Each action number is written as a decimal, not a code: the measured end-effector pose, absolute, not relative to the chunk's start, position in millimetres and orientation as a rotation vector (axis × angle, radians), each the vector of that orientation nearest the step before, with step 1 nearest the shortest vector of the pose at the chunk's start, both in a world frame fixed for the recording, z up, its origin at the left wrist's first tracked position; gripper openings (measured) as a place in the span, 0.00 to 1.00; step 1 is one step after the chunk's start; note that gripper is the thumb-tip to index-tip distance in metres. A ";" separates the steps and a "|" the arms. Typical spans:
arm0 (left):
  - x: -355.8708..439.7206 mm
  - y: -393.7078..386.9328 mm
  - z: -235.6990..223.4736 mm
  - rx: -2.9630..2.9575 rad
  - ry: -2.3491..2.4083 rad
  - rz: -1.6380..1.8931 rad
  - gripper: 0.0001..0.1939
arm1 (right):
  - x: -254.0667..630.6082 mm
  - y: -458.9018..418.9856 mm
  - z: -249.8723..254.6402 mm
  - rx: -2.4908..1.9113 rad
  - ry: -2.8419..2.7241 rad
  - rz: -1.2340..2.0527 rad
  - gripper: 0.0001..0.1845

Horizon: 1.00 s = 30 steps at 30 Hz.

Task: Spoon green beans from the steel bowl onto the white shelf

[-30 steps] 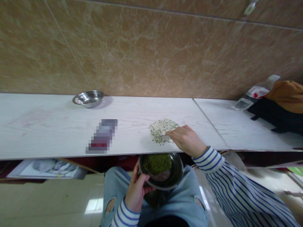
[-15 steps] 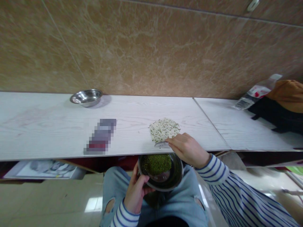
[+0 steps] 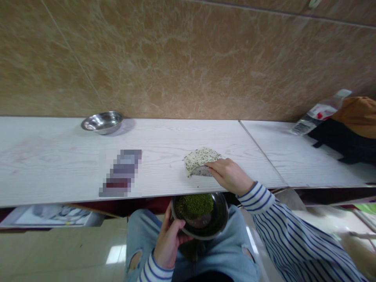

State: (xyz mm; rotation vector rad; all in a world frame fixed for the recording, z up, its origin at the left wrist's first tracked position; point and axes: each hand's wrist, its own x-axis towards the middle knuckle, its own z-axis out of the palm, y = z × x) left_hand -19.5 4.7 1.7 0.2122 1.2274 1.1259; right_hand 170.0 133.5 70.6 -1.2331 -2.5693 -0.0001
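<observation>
My left hand (image 3: 172, 239) is closed on the rim of a steel bowl (image 3: 222, 223), held just below the table's front edge. Green mung beans (image 3: 196, 205) lie heaped toward the bowl's far left side, and part of its bottom is bare. Above the table my right hand (image 3: 230, 176) pinches a thin, grey, speckled piece with a curved lower edge (image 3: 201, 171); its exact kind is unclear. This piece stands at the near side of a flat patch of white grains mixed with green beans (image 3: 202, 156), which look like rice. My right fingers hide the patch's near right part.
A second steel bowl (image 3: 102, 122) stands at the back left by the wall. A blurred-out flat object (image 3: 122, 172) lies left of the grains. A tilted plastic bottle (image 3: 320, 113) leans by a brown and black bag (image 3: 349, 129) at right. An open drawer (image 3: 55, 215) juts out lower left.
My right hand has moved slightly away from me and left, tilting the thin piece so more of its face shows. The bowl stays in my left hand. The view has shifted slightly.
</observation>
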 end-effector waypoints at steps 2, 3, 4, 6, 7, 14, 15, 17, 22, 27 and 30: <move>-18.7 6.3 2.7 0.210 1.233 1.137 0.37 | 170.0 139.2 71.0 -1.238 -2.573 -0.006 0.15; -18.6 7.0 3.3 0.210 1.233 1.135 0.37 | 169.8 141.9 71.5 -1.240 -2.577 -0.010 0.15; -18.7 7.6 3.8 0.208 1.230 1.128 0.38 | 169.5 144.3 72.1 -1.242 -2.581 -0.013 0.15; -19.0 8.5 4.9 0.207 1.228 1.111 0.38 | 168.9 147.6 73.7 -1.245 -2.586 -0.019 0.15; -19.1 8.7 5.4 0.207 1.224 1.102 0.38 | 168.7 148.2 74.5 -1.248 -2.585 -0.019 0.15; -18.9 8.3 4.1 0.222 1.225 1.119 0.35 | 171.6 134.5 81.7 -1.255 -2.509 -0.090 0.15; -19.1 8.1 3.5 0.219 1.213 1.116 0.35 | 171.6 131.3 82.5 -1.264 -2.489 -0.134 0.15; -19.5 7.7 2.8 0.216 1.196 1.112 0.35 | 170.3 125.7 83.0 -1.276 -2.477 -0.239 0.14; -20.4 7.1 3.5 0.214 1.180 1.113 0.36 | 164.4 116.0 77.1 -1.220 -2.561 -0.410 0.13; -20.6 6.1 3.8 0.231 1.191 1.126 0.35 | 166.7 105.2 73.5 -1.188 -2.574 -0.362 0.14; -20.0 5.3 4.0 0.234 1.193 1.137 0.34 | 171.3 100.6 74.4 -1.197 -2.546 -0.332 0.14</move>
